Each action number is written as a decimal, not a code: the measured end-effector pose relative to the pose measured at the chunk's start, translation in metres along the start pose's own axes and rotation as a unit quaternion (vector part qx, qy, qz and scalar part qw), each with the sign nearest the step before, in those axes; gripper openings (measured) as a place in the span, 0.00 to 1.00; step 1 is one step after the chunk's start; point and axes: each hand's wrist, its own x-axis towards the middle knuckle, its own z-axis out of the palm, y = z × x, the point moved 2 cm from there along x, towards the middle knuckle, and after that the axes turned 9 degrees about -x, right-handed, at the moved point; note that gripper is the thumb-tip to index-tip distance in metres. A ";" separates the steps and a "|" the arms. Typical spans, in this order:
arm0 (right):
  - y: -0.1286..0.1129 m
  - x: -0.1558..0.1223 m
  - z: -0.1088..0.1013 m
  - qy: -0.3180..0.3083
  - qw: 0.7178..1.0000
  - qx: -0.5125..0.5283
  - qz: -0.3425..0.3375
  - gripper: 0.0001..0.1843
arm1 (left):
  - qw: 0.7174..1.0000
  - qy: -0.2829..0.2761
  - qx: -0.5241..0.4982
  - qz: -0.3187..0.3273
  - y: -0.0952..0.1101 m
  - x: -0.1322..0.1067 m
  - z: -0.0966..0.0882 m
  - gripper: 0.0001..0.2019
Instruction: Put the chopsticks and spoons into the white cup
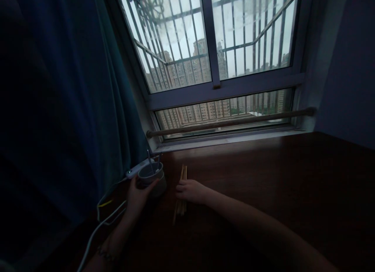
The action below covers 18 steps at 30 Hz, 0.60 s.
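A round grey container [159, 186] stands on the dark wooden surface, with a couple of thin utensils [150, 161] leaning up out of it. Around its near side curve the thumb and fingers of my left hand [139, 194]. A short way to the right, my right hand [187, 191] is closed over a bundle of chopsticks [181, 207]. Their ends stick out above and below the fingers, and one slants apart at the bottom. The bundle lies on or just over the surface; the dim light leaves that unclear.
Behind the container is a white power strip [136, 169]. White cables [93, 235] and a small yellow strip [105, 203] lie at the left. A blue curtain [117, 108] hangs there. The wooden surface [249, 174] reaches a barred window with a horizontal rail [234, 121].
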 end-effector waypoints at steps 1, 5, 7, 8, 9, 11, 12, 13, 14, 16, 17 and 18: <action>0.001 -0.002 0.002 -0.006 0.999 0.031 0.023 0.07 | 1.000 -0.010 0.003 -0.001 -0.001 -0.001 0.001 0.35; 0.002 -0.007 0.008 -0.034 0.984 0.151 0.089 0.16 | 0.999 -0.034 0.028 0.000 -0.003 -0.008 0.006 0.37; 0.002 -0.007 0.009 -0.053 0.976 0.185 0.102 0.20 | 0.998 -0.048 0.036 0.010 -0.002 -0.013 0.009 0.37; 0.001 -0.007 0.009 -0.058 0.973 0.197 0.104 0.21 | 0.998 -0.057 0.038 0.016 -0.001 -0.016 0.011 0.36; 0.001 -0.007 0.008 -0.061 0.971 0.208 0.101 0.23 | 0.997 -0.066 0.039 0.024 -0.001 -0.018 0.012 0.36; 0.002 -0.008 0.007 -0.064 0.968 0.225 0.088 0.25 | 0.995 -0.078 0.045 0.037 -0.001 -0.022 0.014 0.35; 0.003 -0.008 0.007 -0.067 0.967 0.230 0.084 0.26 | 0.994 -0.081 0.050 0.044 -0.001 -0.023 0.015 0.35; 0.004 -0.009 0.008 -0.073 0.966 0.233 0.085 0.27 | 0.994 -0.082 0.056 0.051 -0.001 -0.024 0.015 0.36; 0.006 -0.010 0.009 -0.079 0.965 0.234 0.091 0.28 | 0.993 -0.083 0.062 0.059 -0.002 -0.025 0.015 0.36; 0.010 -0.014 0.012 -0.083 0.962 0.233 0.113 0.29 | 0.990 -0.088 0.076 0.076 -0.003 -0.027 0.015 0.36; 0.011 -0.016 0.012 -0.080 0.961 0.234 0.123 0.30 | 0.989 -0.092 0.083 0.085 -0.003 -0.028 0.015 0.36; 0.012 -0.018 0.012 -0.075 0.959 0.238 0.134 0.30 | 0.987 -0.096 0.090 0.095 -0.004 -0.028 0.015 0.36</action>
